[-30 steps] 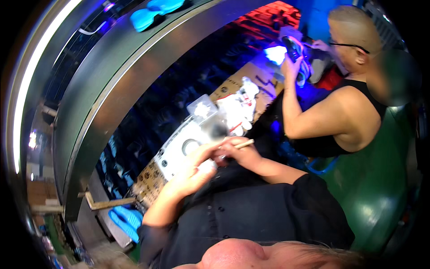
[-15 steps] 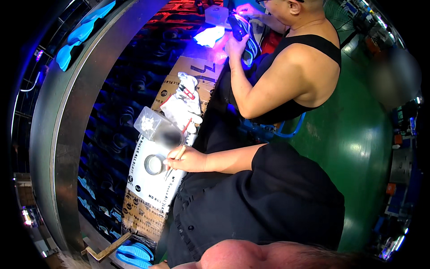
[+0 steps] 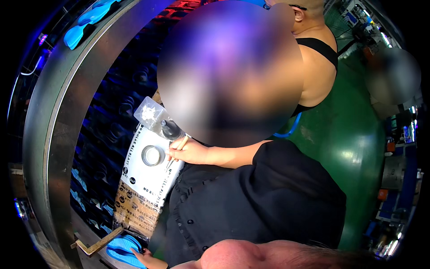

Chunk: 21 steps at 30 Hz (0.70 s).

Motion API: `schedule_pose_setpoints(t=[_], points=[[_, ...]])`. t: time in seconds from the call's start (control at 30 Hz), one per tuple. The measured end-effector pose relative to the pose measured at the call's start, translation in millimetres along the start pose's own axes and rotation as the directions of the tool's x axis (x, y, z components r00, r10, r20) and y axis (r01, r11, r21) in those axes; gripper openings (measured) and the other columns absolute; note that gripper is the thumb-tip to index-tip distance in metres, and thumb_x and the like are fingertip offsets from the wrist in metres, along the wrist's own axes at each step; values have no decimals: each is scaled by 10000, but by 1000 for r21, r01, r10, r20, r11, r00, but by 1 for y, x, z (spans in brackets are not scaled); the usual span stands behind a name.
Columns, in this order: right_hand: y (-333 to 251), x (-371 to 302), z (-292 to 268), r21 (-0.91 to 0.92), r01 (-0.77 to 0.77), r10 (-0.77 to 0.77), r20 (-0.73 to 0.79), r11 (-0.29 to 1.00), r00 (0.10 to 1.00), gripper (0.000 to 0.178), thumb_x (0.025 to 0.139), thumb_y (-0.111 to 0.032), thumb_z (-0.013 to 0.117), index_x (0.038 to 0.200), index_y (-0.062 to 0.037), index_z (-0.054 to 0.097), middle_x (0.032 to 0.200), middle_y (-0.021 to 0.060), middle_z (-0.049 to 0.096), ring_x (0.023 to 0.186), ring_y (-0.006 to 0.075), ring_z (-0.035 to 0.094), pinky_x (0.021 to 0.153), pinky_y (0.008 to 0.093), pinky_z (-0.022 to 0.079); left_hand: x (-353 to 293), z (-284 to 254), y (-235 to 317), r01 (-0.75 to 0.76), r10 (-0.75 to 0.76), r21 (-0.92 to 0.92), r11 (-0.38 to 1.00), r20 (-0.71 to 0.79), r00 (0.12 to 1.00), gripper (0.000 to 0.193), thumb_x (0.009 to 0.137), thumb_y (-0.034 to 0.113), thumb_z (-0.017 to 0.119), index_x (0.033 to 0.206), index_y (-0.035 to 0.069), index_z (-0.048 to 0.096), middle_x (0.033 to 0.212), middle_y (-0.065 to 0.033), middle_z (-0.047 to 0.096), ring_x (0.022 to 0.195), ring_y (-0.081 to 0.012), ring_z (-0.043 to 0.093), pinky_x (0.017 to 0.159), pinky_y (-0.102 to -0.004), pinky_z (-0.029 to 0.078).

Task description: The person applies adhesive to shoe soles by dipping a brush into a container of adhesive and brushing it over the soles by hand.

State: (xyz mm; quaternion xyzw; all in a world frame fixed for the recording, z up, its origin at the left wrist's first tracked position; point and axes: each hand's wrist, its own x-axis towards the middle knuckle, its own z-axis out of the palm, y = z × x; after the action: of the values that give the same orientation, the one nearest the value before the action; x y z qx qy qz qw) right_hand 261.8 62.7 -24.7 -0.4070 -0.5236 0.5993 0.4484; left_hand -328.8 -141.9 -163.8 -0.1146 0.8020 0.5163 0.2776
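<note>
Right hand [image 3: 191,151] pinching a slim pale-handled tool [image 3: 182,143], just beside the round dish [image 3: 152,155] on the white sheet [image 3: 138,180]! Left hand [image 3: 148,259] down at the blue soles [image 3: 122,252] — can't tell whether those fingers grip.

Jar [image 3: 152,155] on sheet [image 3: 142,178] (tool [image 3: 182,142] right, box [image 3: 154,124] behind)

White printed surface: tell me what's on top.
A round container, with the right hand holding a thin tool beside it. What they cover, and whether the dark bottle stands there, cannot be seen.
</note>
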Motion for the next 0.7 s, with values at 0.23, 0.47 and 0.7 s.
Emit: schedule_pose_setpoints(t=[0.23,0.47,0.7], points=[[6,10,10,-11,-21,21,2,1000,1000,220,876,-204,513,799,-25,615,759,50,618,681,101,566,611,240,462,35,-10,-5,205,-177,-245,947,134,975,838,594,578,718,1170,71,380,717,-36,440,588,-157,473,430,-251,384],[8,5,6,-114,-60,56,-35,992,998,289,906,-235,480,834,15,605,732,62,602,631,100,529,592,218,410,-75,-42,-11,-16,72,-198,980,277,958,537,782,319,663,1210,60,470,1146,-57,532,1013,-189,512,866,-326,405],[4,8,25,-91,-55,56,4,994,998,279,909,-216,475,812,14,599,758,69,587,654,102,503,614,219,388,-107,-97,5,-131,218,-360,924,215,952,524,817,354,607,1208,35,468,1184,-65,522,1071,-193,492,902,-342,384]])
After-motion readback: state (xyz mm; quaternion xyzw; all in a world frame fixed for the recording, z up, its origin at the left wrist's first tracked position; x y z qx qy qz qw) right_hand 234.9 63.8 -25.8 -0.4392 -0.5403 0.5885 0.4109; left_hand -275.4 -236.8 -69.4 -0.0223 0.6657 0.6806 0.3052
